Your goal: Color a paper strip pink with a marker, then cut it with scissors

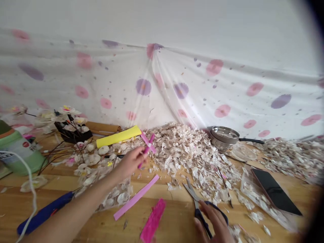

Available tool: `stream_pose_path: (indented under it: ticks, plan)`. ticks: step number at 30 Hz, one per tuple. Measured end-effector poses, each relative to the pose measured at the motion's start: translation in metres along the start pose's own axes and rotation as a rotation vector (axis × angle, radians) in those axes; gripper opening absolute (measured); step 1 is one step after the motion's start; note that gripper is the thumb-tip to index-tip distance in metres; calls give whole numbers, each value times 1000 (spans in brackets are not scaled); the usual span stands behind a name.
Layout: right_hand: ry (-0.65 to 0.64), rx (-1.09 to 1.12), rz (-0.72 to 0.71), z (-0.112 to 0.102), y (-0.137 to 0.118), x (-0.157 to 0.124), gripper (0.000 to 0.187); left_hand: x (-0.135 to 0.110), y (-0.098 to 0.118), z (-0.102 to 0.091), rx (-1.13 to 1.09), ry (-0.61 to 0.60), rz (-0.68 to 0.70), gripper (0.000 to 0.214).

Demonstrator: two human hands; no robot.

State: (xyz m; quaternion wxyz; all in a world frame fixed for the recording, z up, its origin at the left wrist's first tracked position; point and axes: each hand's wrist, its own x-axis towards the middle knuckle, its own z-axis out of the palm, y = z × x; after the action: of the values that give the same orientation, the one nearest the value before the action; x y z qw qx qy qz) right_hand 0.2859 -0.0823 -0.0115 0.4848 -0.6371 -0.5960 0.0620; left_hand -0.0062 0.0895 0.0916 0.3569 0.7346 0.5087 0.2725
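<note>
My left hand point(133, 161) reaches out over the table with its fingers pinched on narrow pink paper strips point(149, 145), which cross each other at the fingertips. Low on the right, my right hand point(215, 221) has its fingers around the dark handles of a pair of scissors point(194, 195). The blades point away from me, slightly parted, close to the tabletop. Between the hands lie a light pink paper strip point(136, 197) and a crumpled magenta piece point(153, 221). Beyond the left hand rests a roll of yellow paper point(118, 136).
A large heap of dried pale petals point(182, 145) spreads across the back. Metal bowls point(224, 136) with a black handle stand behind it. A phone point(275, 190) lies right. On the left are paper-like flowers point(72, 121), a green jar point(22, 152) and a blue-handled tool point(47, 212).
</note>
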Motion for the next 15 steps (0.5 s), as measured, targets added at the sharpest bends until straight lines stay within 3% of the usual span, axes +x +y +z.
stream_pose_path:
  ticks: [3,5,7,9,13,15]
  plan:
    - [-253,470,133,5,-51,5,51,-69,25,46,-238,-331,-3,41]
    - [-470,680,234,9,-78,7,55,-106,36,67,-327,-463,-29,44]
    - [-525,787,380,13,-96,5,49,-131,41,79,-429,-551,-94,48]
    - [-527,846,440,16,-105,1,49,-145,41,86,-445,-536,-142,52]
    - [-376,906,576,20,-109,-8,51,-162,32,99,-379,-372,-154,59]
    - [-360,918,562,19,-109,-8,48,-168,28,107,-418,-337,-153,58]
